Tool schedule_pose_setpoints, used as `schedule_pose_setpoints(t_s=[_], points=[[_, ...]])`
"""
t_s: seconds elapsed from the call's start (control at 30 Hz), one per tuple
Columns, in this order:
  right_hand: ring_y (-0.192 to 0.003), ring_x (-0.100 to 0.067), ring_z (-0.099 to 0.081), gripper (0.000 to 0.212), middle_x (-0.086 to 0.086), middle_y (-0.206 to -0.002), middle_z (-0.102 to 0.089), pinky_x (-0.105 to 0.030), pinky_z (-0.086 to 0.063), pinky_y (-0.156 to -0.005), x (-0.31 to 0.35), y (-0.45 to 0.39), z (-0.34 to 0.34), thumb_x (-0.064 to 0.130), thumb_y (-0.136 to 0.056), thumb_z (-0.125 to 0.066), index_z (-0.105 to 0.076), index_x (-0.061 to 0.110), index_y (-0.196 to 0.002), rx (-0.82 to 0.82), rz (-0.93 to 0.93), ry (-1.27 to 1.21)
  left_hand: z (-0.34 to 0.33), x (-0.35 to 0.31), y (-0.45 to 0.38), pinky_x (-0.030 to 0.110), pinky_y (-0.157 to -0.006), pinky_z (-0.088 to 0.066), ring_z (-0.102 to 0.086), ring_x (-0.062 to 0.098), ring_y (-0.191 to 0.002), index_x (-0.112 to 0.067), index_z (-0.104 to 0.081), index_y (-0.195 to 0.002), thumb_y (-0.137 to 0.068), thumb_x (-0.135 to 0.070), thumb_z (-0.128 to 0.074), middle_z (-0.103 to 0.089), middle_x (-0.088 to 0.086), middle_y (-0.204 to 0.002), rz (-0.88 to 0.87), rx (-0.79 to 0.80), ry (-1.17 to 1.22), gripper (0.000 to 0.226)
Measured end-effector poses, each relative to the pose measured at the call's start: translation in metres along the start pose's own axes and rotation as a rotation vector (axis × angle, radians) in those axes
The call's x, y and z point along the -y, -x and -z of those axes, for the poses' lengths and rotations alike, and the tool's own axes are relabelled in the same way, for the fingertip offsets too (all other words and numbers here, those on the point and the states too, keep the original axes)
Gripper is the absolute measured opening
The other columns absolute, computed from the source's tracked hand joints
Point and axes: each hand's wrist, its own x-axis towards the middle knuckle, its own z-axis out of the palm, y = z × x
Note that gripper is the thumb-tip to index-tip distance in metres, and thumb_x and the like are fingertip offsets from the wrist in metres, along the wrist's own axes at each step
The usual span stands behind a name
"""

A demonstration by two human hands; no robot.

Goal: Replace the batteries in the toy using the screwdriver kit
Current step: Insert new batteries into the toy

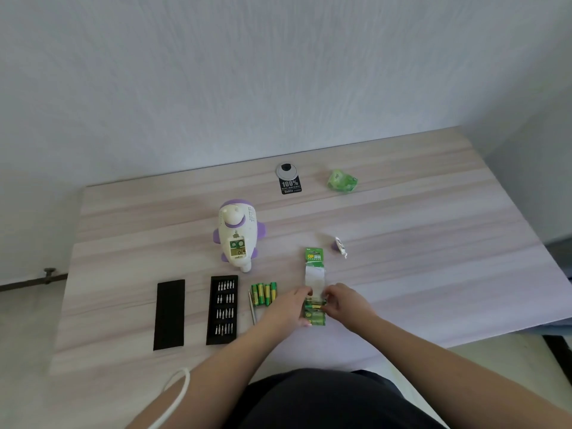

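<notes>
Two hands work together: our left hand (289,308) and right hand (343,303) both pinch the green battery pack (315,292) on the surface (433,243). The toy (236,235) lies beyond, compartment open, near loose batteries (264,293) and the bit case (223,309).

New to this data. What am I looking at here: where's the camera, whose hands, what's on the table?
There is no robot: one wide-angle camera sits on a person's head, looking down at their bare hands. The left hand and right hand both grip a green battery pack with its card backing peeled open. On the wooden table lie the white and purple toy with its battery compartment open, four loose batteries, a screwdriver, the open bit case, its black lid, and the toy's small cover.
</notes>
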Motion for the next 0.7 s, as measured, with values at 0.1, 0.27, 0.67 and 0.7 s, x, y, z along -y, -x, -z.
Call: schedule_pose_setpoints(t_s=[0.1,0.27,0.67,0.7], points=[[-0.1,-0.022,-0.06,0.032,0.0,-0.114,-0.056,-0.031,-0.047,-0.081,0.003,-0.004,0.003,0.036,-0.087,-0.061,-0.058,0.019,-0.114,0.03,0.029,0.126,0.001,-0.001,0.0,0.031,-0.099,-0.039,-0.053,0.023,-0.121,-0.017,-0.038,-0.139,-0.079,-0.024,-0.077,-0.053,0.004,-0.137,0.01,0.001,0.002,0.072],[-0.103,-0.027,-0.059,0.036,-0.006,-0.117,-0.054,-0.034,-0.045,-0.078,0.014,-0.011,0.007,0.032,-0.089,-0.058,-0.052,0.012,-0.118,0.09,0.091,0.335,0.002,-0.002,0.0,0.033,-0.099,-0.042,-0.055,0.023,-0.119,-0.02,-0.037,-0.139,-0.076,-0.025,-0.079,-0.056,0.005,-0.135,0.016,-0.004,-0.003,0.076],[-0.105,-0.031,-0.059,0.046,-0.013,-0.118,-0.055,-0.038,-0.048,-0.082,0.026,-0.025,0.017,0.031,-0.087,-0.063,-0.049,0.006,-0.124,0.158,0.158,0.469,0.001,-0.005,-0.002,0.035,-0.101,-0.042,-0.054,0.026,-0.123,-0.019,-0.029,-0.144,-0.075,-0.026,-0.081,-0.053,0.008,-0.139,0.028,0.005,-0.06,0.086],[-0.106,-0.031,-0.059,0.046,-0.013,-0.118,-0.055,-0.038,-0.047,-0.082,0.025,-0.024,0.017,0.031,-0.088,-0.061,-0.048,0.006,-0.124,0.145,0.182,0.479,0.001,-0.005,-0.002,0.035,-0.101,-0.042,-0.055,0.026,-0.123,-0.02,-0.029,-0.145,-0.075,-0.026,-0.081,-0.053,0.008,-0.139,0.03,0.005,-0.059,0.087]])
